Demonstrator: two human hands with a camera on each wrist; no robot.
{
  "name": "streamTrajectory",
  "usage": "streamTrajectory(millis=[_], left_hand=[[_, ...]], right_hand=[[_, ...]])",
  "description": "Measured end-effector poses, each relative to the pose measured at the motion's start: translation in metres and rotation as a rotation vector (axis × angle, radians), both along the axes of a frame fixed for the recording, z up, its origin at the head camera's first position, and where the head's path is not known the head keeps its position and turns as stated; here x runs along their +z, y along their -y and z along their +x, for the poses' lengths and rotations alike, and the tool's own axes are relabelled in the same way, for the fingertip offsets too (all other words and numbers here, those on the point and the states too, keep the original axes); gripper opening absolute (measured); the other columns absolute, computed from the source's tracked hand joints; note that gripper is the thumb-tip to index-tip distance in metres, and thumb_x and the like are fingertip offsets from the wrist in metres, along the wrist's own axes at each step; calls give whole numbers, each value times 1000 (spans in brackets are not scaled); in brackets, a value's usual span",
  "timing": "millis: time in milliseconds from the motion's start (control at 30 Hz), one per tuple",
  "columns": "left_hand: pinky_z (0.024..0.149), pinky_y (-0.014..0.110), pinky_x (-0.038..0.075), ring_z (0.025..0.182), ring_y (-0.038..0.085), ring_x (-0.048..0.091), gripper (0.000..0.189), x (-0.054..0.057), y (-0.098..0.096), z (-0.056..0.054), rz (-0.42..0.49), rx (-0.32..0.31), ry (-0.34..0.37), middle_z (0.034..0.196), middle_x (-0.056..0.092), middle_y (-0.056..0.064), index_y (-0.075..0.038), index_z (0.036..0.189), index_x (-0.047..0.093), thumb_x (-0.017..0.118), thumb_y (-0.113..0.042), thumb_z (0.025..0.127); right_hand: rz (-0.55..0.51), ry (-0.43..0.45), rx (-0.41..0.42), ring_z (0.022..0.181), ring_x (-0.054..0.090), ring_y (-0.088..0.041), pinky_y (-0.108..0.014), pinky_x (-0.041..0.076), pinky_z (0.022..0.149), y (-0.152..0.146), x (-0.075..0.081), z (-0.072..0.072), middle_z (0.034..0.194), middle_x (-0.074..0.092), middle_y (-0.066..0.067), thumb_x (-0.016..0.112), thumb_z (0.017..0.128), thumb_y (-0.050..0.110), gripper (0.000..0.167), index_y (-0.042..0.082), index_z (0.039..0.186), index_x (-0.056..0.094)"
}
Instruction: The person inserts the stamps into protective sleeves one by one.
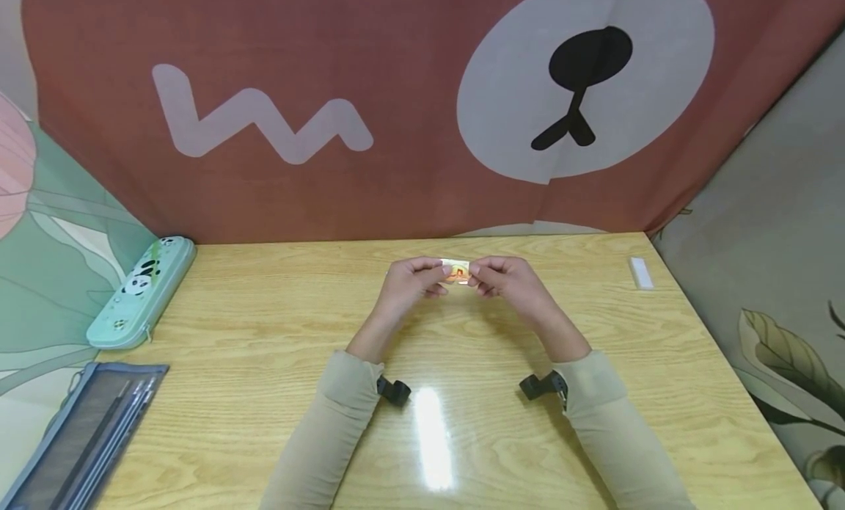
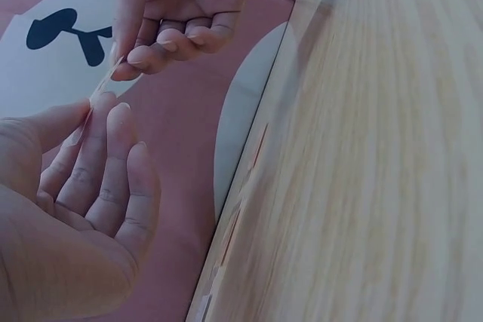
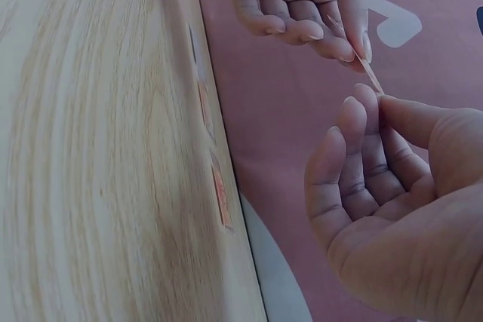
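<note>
A small thin card (image 1: 458, 272) with a white edge and orange-yellow print is stretched between both hands near the table's back. My left hand (image 1: 414, 279) pinches its left end between thumb and index finger. The right end is pinched the same way by my right hand (image 1: 507, 281). Seen from the wrists, the card (image 2: 106, 81) shows almost edge-on, a thin strip slanting from one hand to the other. The remaining fingers of both hands curve loosely below it.
Thin orange and whitish slivers (image 3: 219, 192) show along the table's back edge. A mint panda pencil case (image 1: 141, 293) and a mesh pouch with pens (image 1: 108, 429) lie at the left. A small white block (image 1: 641, 273) is at the back right. Behind the table hangs a brown cloth (image 1: 409, 194).
</note>
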State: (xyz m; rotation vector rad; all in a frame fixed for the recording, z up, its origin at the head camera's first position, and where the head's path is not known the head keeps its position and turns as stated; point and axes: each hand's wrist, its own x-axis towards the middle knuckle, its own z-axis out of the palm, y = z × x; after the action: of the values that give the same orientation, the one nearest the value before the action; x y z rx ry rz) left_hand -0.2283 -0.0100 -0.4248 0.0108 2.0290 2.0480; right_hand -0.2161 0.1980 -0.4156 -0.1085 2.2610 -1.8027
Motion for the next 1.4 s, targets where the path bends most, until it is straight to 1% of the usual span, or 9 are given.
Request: streamTrajectory(millis=[233, 367, 567, 667, 900, 1133, 1400], left_hand=[[87, 54, 61, 63, 11, 70, 23, 1, 1, 0, 4, 0, 3, 91, 76, 8, 0, 109, 75, 75, -16, 92], [84, 52, 62, 63, 11, 70, 23, 1, 1, 0, 12, 6, 2, 88, 76, 6, -1, 109, 75, 76, -16, 92], [81, 49, 63, 61, 10, 70, 24, 0, 0, 0, 19, 12, 14, 83, 74, 1, 0, 109, 75, 76, -16, 91], [82, 50, 63, 61, 10, 70, 24, 0, 0, 0, 21, 10, 14, 83, 75, 3, 0, 109, 75, 76, -16, 91], [85, 54, 61, 61, 11, 70, 23, 1, 0, 2, 24, 9, 2, 88, 77, 9, 0, 108, 75, 76, -15, 91], [88, 55, 61, 63, 11, 71, 23, 1, -1, 3, 5, -1, -4, 88, 76, 6, -1, 107, 75, 77, -17, 91], [89, 55, 60, 65, 12, 73, 24, 0, -2, 3, -3, -9, -10, 94, 77, 7, -3, 108, 75, 76, -20, 91]], right_hand=[[-1, 1, 3, 79, 65, -14, -37, 61, 85, 1, 2, -1, 88, 71, 5, 62, 102, 28, 36, -4, 116, 69], [-6, 6, 0, 80, 66, -17, -38, 61, 84, 1, 2, 0, 88, 70, 5, 62, 103, 27, 35, -4, 116, 69], [-15, 26, -16, 77, 66, -13, -35, 61, 81, 2, 0, -2, 86, 71, 8, 63, 102, 27, 34, -3, 117, 69], [-13, 26, -18, 76, 65, -13, -35, 61, 81, 2, -1, -2, 86, 70, 8, 63, 102, 27, 34, -3, 117, 69], [-9, 21, -16, 80, 66, -18, -38, 62, 83, 1, -1, -2, 89, 70, 5, 64, 102, 27, 33, -1, 117, 69], [-15, 16, -12, 79, 66, -17, -42, 62, 85, 1, -3, -2, 91, 69, 2, 64, 101, 28, 33, -1, 115, 69], [-6, 17, -9, 79, 66, -14, -43, 61, 88, 1, -1, -1, 91, 68, 3, 63, 102, 29, 31, 1, 115, 69]])
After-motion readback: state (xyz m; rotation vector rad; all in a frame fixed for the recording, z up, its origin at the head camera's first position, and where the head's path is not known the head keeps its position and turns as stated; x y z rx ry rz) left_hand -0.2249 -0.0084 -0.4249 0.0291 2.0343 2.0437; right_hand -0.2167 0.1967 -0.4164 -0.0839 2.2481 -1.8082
